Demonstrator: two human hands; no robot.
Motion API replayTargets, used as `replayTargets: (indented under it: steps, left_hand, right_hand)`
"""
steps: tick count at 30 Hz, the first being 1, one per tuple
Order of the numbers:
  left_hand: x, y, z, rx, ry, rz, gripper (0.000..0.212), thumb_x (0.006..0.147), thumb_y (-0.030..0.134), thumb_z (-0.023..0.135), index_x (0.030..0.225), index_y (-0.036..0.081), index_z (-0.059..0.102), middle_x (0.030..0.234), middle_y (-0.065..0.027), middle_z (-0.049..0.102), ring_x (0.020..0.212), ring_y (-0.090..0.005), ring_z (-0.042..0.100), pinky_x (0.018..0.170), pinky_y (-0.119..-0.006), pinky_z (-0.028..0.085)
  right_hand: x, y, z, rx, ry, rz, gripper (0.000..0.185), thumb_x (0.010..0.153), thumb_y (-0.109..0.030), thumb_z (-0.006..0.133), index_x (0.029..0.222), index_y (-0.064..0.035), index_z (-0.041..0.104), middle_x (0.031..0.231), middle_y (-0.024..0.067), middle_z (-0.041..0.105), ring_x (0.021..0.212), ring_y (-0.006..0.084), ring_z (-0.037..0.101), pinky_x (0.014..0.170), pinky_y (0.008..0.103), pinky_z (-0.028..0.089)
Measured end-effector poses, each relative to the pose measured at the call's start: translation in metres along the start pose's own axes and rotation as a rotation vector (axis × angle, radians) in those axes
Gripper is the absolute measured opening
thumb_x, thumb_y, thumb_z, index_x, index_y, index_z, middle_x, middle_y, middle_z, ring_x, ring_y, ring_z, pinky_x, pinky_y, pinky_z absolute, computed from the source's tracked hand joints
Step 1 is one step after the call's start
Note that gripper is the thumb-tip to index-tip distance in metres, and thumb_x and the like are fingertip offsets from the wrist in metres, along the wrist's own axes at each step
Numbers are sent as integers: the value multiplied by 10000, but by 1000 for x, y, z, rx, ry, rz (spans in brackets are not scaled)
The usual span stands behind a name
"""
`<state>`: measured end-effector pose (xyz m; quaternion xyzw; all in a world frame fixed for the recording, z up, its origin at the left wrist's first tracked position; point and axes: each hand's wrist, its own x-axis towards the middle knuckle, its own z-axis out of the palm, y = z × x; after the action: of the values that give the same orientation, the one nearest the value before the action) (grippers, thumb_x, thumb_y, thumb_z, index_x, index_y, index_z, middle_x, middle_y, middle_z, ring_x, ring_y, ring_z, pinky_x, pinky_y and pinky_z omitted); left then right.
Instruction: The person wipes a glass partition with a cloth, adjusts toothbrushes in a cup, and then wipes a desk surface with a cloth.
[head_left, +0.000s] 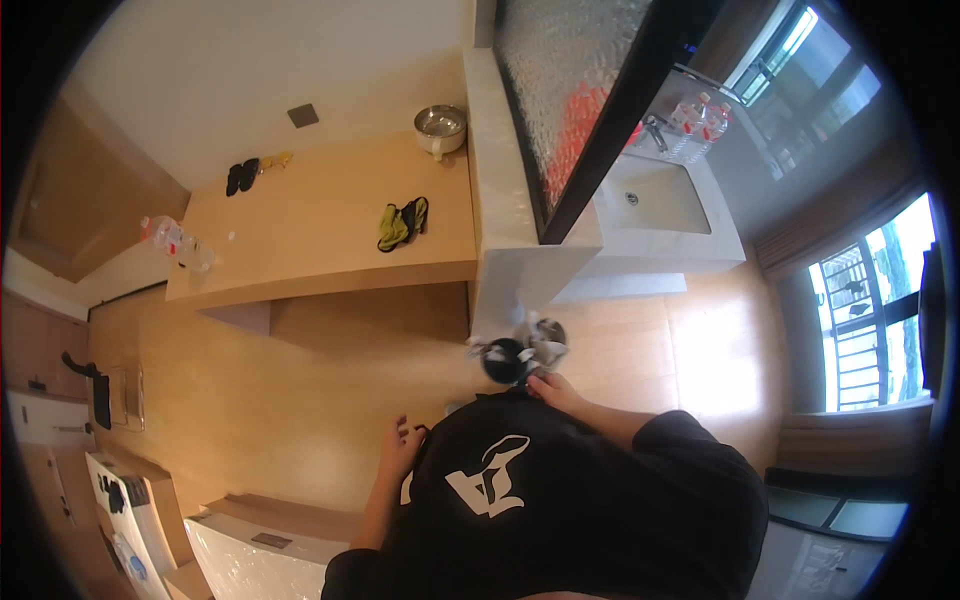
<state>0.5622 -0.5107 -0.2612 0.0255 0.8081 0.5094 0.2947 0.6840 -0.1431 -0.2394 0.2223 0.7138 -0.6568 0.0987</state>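
Observation:
My right hand (553, 391) has its fingers closed at the near edge of a dark round container (505, 363), which has pale crumpled material at its rim. Just beyond it stands a second round bin (551, 332) on the floor, with a whitish crumpled liner hanging over its side. The two overlap in view, and blur hides exactly where my fingers grip. My left hand (401, 444) hangs at my left side, fingers loosely bent and apart, holding nothing.
A wooden desk (315, 232) ahead bears a green-and-black cloth item (403, 223), a metal bowl (440, 129) and plastic bottles (176, 244). Right of it are a textured glass partition (570, 82) and a sink (660, 195). A white-topped box (255, 551) stands behind left.

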Motion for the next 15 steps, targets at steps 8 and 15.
replayTargets:
  steps: [8,15]
  left_hand:
    - [-9,81,-4,-123,88,346,1108,678,224,907,1490,8,185,1405,-191,443,1236,-311,523,993,-396,469]
    - [-21,168,-35,26,238,475,494,695,196,857,1114,13,669,1112,-140,689,1043,-297,643,924,-391,488]
  right_hand:
    - [49,-124,93,-210,-436,-173,353,1012,-358,501,919,-34,605,760,89,595,754,206,579,717,360,465]
    - [53,-189,130,-105,-529,-199,242,1029,-268,508,895,-73,559,751,-25,521,710,86,482,653,255,413]
